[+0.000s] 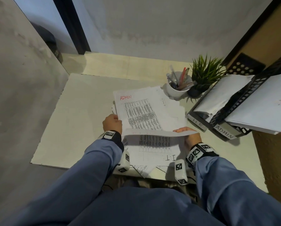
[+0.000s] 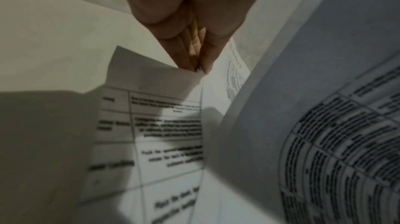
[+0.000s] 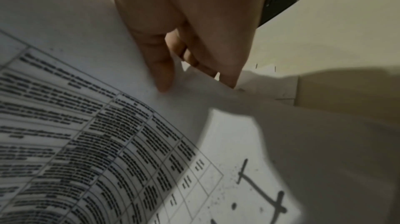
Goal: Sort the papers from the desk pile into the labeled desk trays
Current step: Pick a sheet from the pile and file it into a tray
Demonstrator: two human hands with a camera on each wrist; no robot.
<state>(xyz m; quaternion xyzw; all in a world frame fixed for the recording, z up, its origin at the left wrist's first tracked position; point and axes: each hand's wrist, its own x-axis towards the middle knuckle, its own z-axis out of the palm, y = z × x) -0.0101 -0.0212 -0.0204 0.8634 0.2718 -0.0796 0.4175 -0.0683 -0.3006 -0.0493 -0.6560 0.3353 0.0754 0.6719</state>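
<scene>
A loose pile of printed papers (image 1: pixel 172 110) lies mid-desk; its far sheet is headed ADMIN (image 1: pixel 126 97) in red. My right hand (image 1: pixel 187 134) pinches the near right corner of a table-printed sheet (image 1: pixel 152 133) and holds that edge curled up off the pile. Under it lies a sheet marked I.T. (image 1: pixel 169 158). In the right wrist view thumb and fingers (image 3: pixel 164 80) grip the sheet (image 3: pixel 86 125). My left hand (image 1: pixel 112 123) pinches a folded paper corner (image 2: pixel 151 77) at the pile's left edge. Black mesh trays labelled HR (image 1: pixel 197 122) and ADMIN (image 1: pixel 224 133) stand right, both holding papers.
A white cup of pens (image 1: pixel 177 87) and a small potted plant (image 1: pixel 204 75) stand just beyond the pile, left of the trays. A wall closes the desk's left side. Bare white desk surface (image 1: pixel 79 119) stretches left of the papers.
</scene>
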